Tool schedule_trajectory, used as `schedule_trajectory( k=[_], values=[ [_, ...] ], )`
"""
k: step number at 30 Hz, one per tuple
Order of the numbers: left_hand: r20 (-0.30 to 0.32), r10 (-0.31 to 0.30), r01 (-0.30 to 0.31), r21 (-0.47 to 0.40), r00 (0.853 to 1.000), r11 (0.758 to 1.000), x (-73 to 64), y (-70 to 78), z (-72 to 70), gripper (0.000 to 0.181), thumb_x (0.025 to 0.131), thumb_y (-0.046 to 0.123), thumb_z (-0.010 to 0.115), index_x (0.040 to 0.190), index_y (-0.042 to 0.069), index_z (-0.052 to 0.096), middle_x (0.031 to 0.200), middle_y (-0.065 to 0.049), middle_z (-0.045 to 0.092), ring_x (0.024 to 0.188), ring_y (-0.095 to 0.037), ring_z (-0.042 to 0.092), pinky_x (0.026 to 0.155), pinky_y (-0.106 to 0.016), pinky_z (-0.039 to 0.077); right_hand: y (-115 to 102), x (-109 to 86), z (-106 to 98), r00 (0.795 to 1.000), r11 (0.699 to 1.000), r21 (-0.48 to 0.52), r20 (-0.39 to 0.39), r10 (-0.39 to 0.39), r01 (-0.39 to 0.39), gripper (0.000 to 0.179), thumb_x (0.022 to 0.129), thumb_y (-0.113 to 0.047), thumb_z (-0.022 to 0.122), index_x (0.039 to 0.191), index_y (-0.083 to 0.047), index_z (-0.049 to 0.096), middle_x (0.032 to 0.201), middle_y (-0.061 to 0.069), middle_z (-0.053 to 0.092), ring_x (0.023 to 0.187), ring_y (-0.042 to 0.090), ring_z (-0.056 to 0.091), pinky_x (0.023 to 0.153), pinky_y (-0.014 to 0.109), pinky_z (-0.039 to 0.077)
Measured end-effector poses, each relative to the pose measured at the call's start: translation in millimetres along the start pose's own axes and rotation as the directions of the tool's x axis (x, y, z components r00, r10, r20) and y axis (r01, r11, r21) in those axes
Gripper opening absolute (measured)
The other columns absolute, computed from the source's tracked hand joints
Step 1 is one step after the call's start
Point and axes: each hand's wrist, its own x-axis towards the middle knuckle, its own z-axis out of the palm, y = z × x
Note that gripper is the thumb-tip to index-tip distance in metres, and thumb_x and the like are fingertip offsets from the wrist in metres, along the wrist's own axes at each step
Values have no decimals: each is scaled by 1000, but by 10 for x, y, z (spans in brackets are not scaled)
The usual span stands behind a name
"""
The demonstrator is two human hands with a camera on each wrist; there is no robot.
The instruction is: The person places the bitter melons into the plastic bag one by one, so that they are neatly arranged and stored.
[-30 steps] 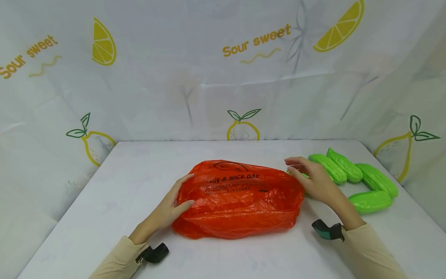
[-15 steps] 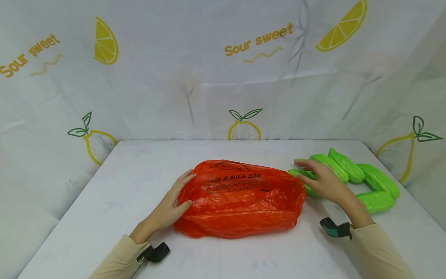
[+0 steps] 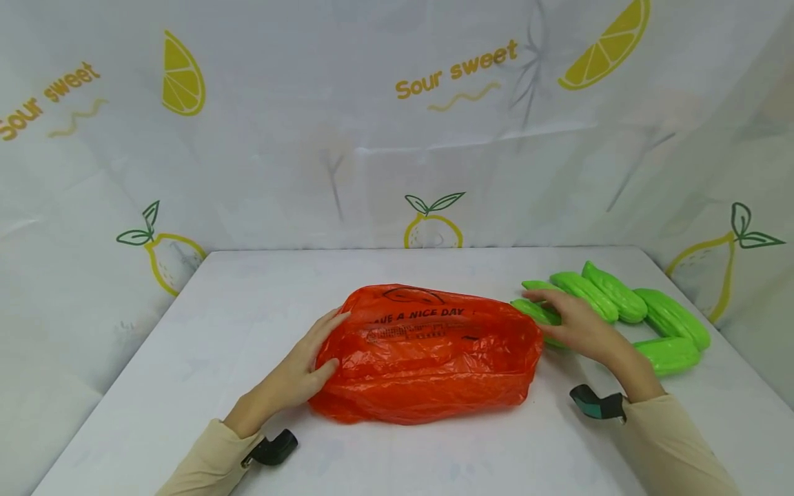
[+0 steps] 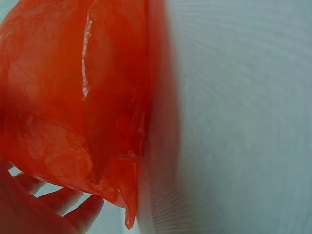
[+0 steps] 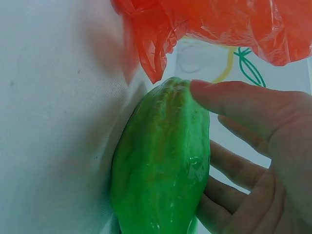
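Note:
A crinkled red plastic bag (image 3: 428, 358), printed with "NICE DAY", lies bulging in the middle of the table. At its left end rests my left hand (image 3: 298, 372), thumb and fingers spread along the side; the left wrist view shows those fingers (image 4: 63, 200) against the plastic. Just past the bag's right end, my right hand (image 3: 579, 327) holds a ridged green bitter melon (image 5: 161, 156) that lies on the table. The thumb is on its near end and the other fingers are along its far side, partly hidden.
Several more green bitter melons (image 3: 673, 320) lie in a cluster at the right of the white table (image 3: 217, 324); one tip shows just behind my right fingers. A white lemon-print cloth (image 3: 279, 172) stands behind the table.
My right hand has moved right, away from the bag's edge, and lowered onto the bitter melon. The left hand and the bag have hardly moved.

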Motion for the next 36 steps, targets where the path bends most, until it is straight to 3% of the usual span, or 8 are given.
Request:
schedule_trajectory(
  k=[11,25,36],
  values=[
    [23,-51,53,-77,998,996,-2,-15,2,73,88,4,63,154,15,31,161,-11,26,149,-37,24,114,-69,26,8,10,13,1000,1000,-28,25,-6,7,61,80,-4,79,134,6,53,136,30,54,123,51,51,99,64,45],
    [22,-41,43,-75,999,996,0,-21,13,73,88,6,64,153,13,31,160,-10,28,150,-36,24,115,-67,25,4,34,64,996,998,-46,74,51,-48,70,77,-1,80,139,2,48,142,30,49,132,53,41,103,69,38],
    [19,-36,37,-61,999,997,1,-20,11,73,88,7,64,153,14,31,160,-10,28,150,-36,24,115,-67,26,-30,5,-13,999,999,-30,28,27,-26,68,82,-10,78,141,1,47,141,27,52,131,51,45,102,69,39]
  ],
)
